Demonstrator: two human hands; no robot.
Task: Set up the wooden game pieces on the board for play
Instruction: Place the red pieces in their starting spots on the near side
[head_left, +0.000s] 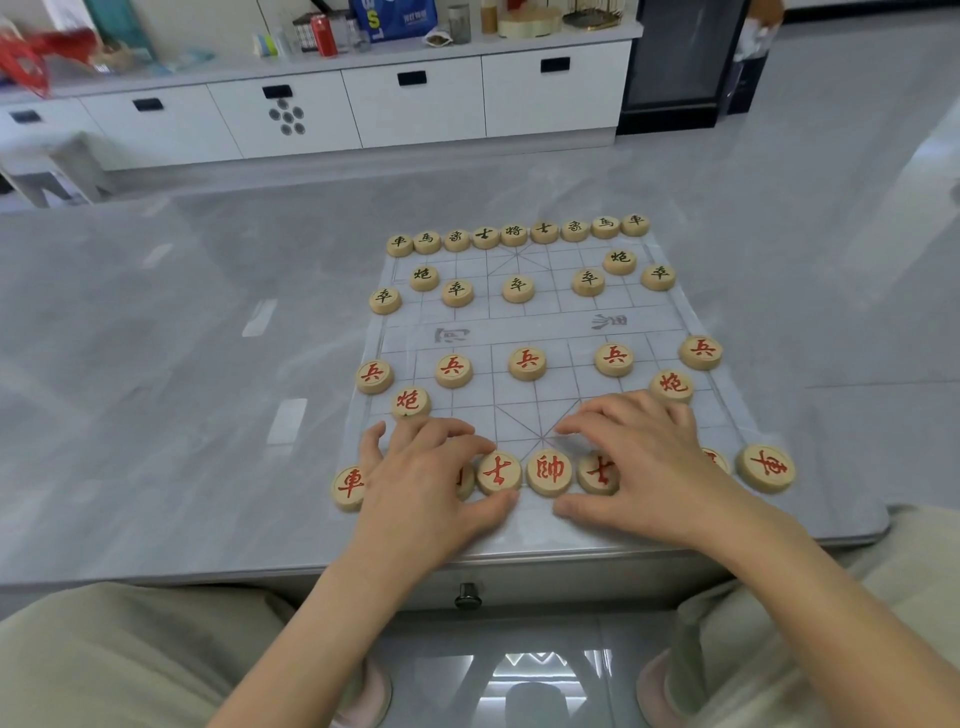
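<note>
A translucent paper board lies on the grey table. Round wooden discs with black characters line its far edge, with more black ones in two rows below. Red-lettered discs stand on the near half: several soldiers, two cannons, and a near row with the red general in the middle. My left hand lies flat over the near row left of centre, thumb and fingers around a red advisor. My right hand covers discs right of centre, beside another advisor. Some discs are hidden under both hands.
The grey table has a drawer knob at its near edge, above my knees. A white cabinet with bottles, a red can and boxes on top runs along the far wall. A dark cabinet stands at the back right.
</note>
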